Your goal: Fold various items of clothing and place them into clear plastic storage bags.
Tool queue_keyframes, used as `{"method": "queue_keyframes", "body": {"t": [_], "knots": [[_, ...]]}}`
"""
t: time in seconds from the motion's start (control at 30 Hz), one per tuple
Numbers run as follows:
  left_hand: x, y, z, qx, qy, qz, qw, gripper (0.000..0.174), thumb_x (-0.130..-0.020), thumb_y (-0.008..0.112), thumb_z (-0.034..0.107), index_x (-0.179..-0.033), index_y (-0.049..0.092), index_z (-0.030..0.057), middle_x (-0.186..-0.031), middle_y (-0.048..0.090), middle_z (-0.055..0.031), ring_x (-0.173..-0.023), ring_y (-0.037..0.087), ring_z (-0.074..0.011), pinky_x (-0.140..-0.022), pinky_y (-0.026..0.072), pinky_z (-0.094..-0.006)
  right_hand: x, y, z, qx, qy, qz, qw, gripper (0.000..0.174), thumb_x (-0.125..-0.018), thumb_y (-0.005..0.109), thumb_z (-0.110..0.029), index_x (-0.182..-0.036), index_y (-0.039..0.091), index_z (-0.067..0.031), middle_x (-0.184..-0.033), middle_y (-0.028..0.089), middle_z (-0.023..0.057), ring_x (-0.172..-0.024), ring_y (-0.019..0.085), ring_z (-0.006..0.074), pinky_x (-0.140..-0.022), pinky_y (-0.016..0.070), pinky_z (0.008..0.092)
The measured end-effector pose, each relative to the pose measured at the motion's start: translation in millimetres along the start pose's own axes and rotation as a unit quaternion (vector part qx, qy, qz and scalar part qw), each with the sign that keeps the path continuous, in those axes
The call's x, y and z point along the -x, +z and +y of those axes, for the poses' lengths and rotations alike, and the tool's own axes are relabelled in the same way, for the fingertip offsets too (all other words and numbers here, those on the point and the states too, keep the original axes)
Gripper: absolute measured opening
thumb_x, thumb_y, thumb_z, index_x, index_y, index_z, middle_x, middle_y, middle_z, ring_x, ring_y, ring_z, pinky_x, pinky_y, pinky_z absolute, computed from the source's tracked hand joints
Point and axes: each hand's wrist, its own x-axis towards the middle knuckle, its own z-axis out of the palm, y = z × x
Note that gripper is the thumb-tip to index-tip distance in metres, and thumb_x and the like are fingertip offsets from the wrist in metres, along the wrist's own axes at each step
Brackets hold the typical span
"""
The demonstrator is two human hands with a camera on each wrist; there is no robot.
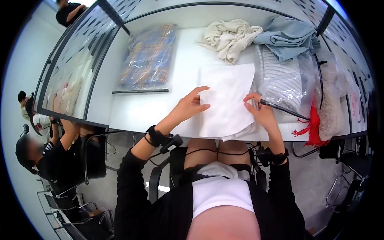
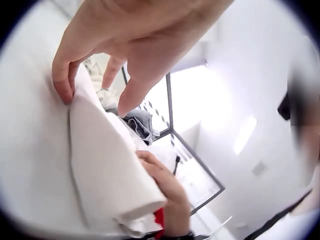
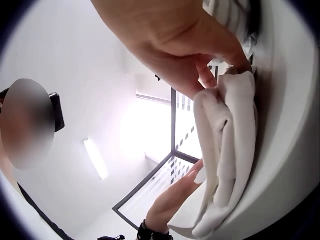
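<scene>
A white cloth [image 1: 227, 100], folded into a layered rectangle, lies on the table in front of the person. At its left edge is the left hand [image 1: 188, 107], fingertips touching the fold and thumb held apart, as the left wrist view shows. The right hand [image 1: 262, 114] pinches the cloth's right edge between thumb and fingers. Several stacked layers of the white cloth [image 3: 227, 145] show in the right wrist view, some fingertips hidden behind them.
A plaid garment [image 1: 148, 58] in a clear bag lies at the back left. Crumpled cream cloth [image 1: 230, 38], light blue denim [image 1: 288, 36] and a bagged striped garment [image 1: 282, 78] lie at the back right. Red tassels [image 1: 314, 130] hang over the front edge [image 1: 176, 135] beside a fluffy beige item [image 1: 331, 104].
</scene>
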Motion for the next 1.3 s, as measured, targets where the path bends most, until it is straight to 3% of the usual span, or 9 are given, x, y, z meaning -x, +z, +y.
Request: {"method": "queue_keyframes", "body": {"t": [0.2,0.33,0.57,0.67,0.77,0.87,1.0,1.17,1.3], "knots": [[-12.3,9.0,-14.3,0.072,0.099,-0.035,0.992,0.040,-0.081,0.067,0.009,-0.119,0.055,0.0099,-0.119,0.049,-0.0035,-0.104,0.051,-0.0137,-0.087,0.0446,-0.0273,-10.4,6.1,-30.5,-0.056,0.001,-0.077,0.995,0.042,-0.072,0.057,-0.001,-0.114,0.057,-0.0075,-0.114,0.054,0.0046,-0.101,0.049,0.0128,-0.086,0.0402,0.0239],[0.5,-0.5,-16.1,0.069,0.118,0.011,0.991,0.056,-0.074,0.072,0.015,-0.126,0.052,0.0155,-0.131,0.045,-0.0095,-0.119,0.044,-0.0235,-0.096,0.0378,-0.0369,-14.7,15.2,-61.5,0.015,-0.038,-0.102,0.994,0.048,-0.071,0.056,-0.001,-0.118,0.057,-0.0084,-0.117,0.052,0.0045,-0.101,0.049,0.0135,-0.086,0.0398,0.0240],[58.8,-104.9,-17.6,-0.043,0.261,0.199,0.944,0.061,-0.074,0.067,0.007,-0.132,0.047,0.0092,-0.134,0.043,-0.0101,-0.123,0.041,-0.0211,-0.104,0.0294,-0.0310,-53.7,77.1,-118.8,-0.045,-0.192,-0.163,0.967,0.048,-0.078,0.064,-0.013,-0.125,0.053,-0.0146,-0.124,0.049,0.0051,-0.111,0.047,0.0164,-0.089,0.0400,0.0252],[78.3,-159.3,-31.7,-0.074,0.213,0.248,0.942,0.058,-0.076,0.066,0.007,-0.131,0.048,0.0098,-0.139,0.039,-0.0162,-0.128,0.038,-0.0257,-0.106,0.0275,-0.0324,-80.0,126.5,-134.0,-0.045,-0.241,-0.186,0.951,0.050,-0.078,0.066,-0.019,-0.125,0.052,-0.0176,-0.119,0.050,0.0091,-0.106,0.050,0.0203,-0.087,0.0421,0.0282],[75.7,-197.8,-75.3,-0.316,0.154,0.264,0.898,0.056,-0.077,0.067,0.013,-0.130,0.049,0.0114,-0.142,0.033,-0.0212,-0.130,0.034,-0.0331,-0.108,0.0265,-0.0369,-106.0,173.6,-119.2,0.015,-0.162,-0.261,0.951,0.053,-0.073,0.068,-0.021,-0.123,0.052,-0.0179,-0.106,0.057,0.0171,-0.105,0.051,0.0316,-0.090,0.0421,0.0376],[74.7,-189.4,-97.7,-0.501,0.071,0.239,0.829,0.055,-0.079,0.067,0.020,-0.130,0.048,0.0134,-0.144,0.026,-0.0243,-0.131,0.028,-0.0400,-0.108,0.0255,-0.0417,-111.4,180.8,-111.0,0.150,-0.178,-0.335,0.913,0.051,-0.072,0.069,-0.023,-0.120,0.054,-0.0176,-0.098,0.059,0.0170,-0.100,0.053,0.0321,-0.086,0.0442,0.0392],[45.7,-169.0,-83.4,-0.424,0.161,0.176,0.874,0.055,-0.084,0.064,0.023,-0.132,0.044,0.0050,-0.147,0.023,-0.0210,-0.134,0.024,-0.0386,-0.108,0.0252,-0.0423,-135.1,168.8,-77.9,0.055,-0.217,-0.233,0.946,0.038,-0.074,0.068,-0.023,-0.109,0.060,-0.0117,-0.094,0.064,0.0152,-0.088,0.062,0.0285,-0.079,0.0486,0.0367],[-7.0,-142.0,-67.6,-0.413,0.213,0.133,0.876,0.070,-0.086,0.060,0.036,-0.140,0.029,0.0052,-0.148,0.019,-0.0223,-0.135,0.020,-0.0421,-0.108,0.0239,-0.0504,-142.3,123.0,-61.8,-0.115,-0.043,-0.285,0.951,0.020,-0.085,0.058,-0.014,-0.101,0.062,-0.0029,-0.090,0.066,0.0081,-0.078,0.063,0.0145,-0.071,0.0516,0.0275],[-26.0,-118.6,-70.7,-0.503,0.054,0.115,0.855,0.088,-0.084,0.054,0.055,-0.148,0.009,0.0143,-0.152,0.004,-0.0195,-0.140,0.005,-0.0400,-0.102,0.0126,-0.0672,-142.7,100.7,-36.2,-0.184,-0.053,-0.266,0.945,0.016,-0.089,0.053,-0.008,-0.099,0.061,0.0017,-0.089,0.066,0.0088,-0.076,0.062,0.0125,-0.070,0.0511,0.0245]]}}
